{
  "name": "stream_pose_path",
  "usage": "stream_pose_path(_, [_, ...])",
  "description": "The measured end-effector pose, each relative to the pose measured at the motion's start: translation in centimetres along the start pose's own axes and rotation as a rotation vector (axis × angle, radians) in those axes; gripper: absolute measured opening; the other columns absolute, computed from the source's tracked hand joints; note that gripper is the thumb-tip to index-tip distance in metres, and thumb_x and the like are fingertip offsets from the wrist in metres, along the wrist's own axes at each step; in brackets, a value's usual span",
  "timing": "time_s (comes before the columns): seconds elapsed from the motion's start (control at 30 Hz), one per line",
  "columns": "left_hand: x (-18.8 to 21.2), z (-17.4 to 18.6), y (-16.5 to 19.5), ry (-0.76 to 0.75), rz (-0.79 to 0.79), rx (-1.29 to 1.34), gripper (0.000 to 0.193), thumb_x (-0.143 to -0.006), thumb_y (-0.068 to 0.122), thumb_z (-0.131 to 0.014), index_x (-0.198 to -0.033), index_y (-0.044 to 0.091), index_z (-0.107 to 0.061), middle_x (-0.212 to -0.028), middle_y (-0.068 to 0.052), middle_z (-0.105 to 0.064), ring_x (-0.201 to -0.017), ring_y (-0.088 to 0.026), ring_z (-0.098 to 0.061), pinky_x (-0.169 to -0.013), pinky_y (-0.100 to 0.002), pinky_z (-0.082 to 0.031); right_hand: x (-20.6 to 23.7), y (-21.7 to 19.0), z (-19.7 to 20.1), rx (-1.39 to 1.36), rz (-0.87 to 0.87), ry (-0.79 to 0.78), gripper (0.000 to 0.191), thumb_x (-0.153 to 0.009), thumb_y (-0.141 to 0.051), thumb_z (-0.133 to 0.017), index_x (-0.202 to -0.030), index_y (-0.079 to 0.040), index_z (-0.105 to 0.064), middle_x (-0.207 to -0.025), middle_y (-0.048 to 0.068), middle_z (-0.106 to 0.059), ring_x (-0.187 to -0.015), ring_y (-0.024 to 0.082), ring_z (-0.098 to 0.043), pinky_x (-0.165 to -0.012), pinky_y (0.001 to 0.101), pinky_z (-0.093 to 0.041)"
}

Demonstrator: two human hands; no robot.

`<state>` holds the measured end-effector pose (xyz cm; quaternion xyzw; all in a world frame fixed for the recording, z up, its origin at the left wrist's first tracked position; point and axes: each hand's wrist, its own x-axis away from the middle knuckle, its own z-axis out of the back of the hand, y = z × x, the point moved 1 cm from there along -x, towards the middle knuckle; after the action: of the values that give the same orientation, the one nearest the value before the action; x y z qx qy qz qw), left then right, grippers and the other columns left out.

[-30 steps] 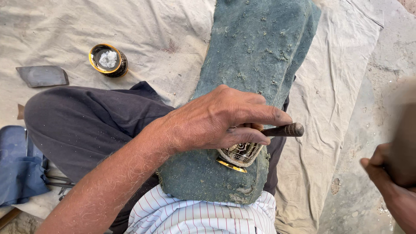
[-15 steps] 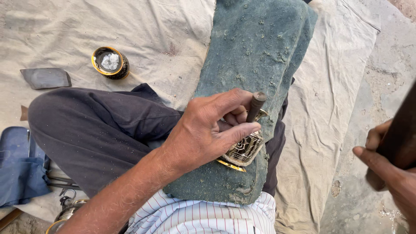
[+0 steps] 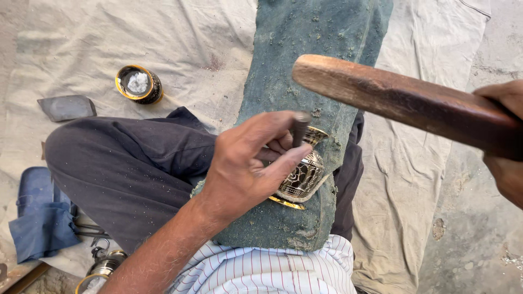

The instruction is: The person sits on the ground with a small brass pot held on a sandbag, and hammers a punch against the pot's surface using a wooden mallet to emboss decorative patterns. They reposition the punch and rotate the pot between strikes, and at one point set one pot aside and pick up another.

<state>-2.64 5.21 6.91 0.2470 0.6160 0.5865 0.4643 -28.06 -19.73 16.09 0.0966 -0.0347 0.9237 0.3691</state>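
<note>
My left hand [image 3: 248, 163] grips a short dark chisel [image 3: 299, 129], held nearly upright with its tip on a small engraved brass pot [image 3: 302, 174]. The pot lies on its side on a long green, gritty slab [image 3: 310, 71] that rests across my lap. My right hand [image 3: 504, 144], at the right edge, holds a thick brown wooden mallet [image 3: 392, 100]. The mallet is raised above the chisel head and slants toward the upper left.
A pale cloth [image 3: 190, 49] covers the ground. On it sit a small round tin with white paste [image 3: 139, 84] and a flat grey stone [image 3: 66, 107]. Blue cloth [image 3: 41, 218] and more brass pieces [image 3: 103, 267] lie at lower left.
My left hand turned the chisel from lying sideways to standing upright on the pot. My right hand swung the mallet in from the right edge to above the chisel.
</note>
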Motion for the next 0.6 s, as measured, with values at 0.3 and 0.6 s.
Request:
stream_pose_path(0.3, [0.0, 0.5, 1.2, -0.139, 0.067, -0.01, 0.038, -0.096, 0.019, -0.079, -0.131, 0.008, -0.067, -0.1, -0.004, -0.073, -0.089, -0.011, -0.075, -0.074, -0.023, -0.066, 3.8, -6.1, -4.5, -0.644, -0.283, -0.099, 0.038, -0.074, -0.004, -0.085, -0.108, -0.001, -0.068, -0.09, 0.012, -0.074, -0.082, 0.019, -0.072, -0.078, 0.0333, -0.062])
stream_pose_path(0.6, [-1.4, -0.3, 1.8, -0.244, 0.116, -0.174, 0.046, -0.091, 0.022, -0.08, -0.132, 0.007, -0.065, -0.1, -0.006, -0.075, -0.08, -0.012, -0.076, -0.068, -0.024, -0.066, 8.4, 1.7, -7.3, -0.809, -0.243, 0.155, 0.023, -0.099, -0.012, -0.079, -0.101, -0.004, -0.058, -0.082, 0.011, -0.064, -0.07, 0.018, -0.065, -0.059, 0.0303, -0.055])
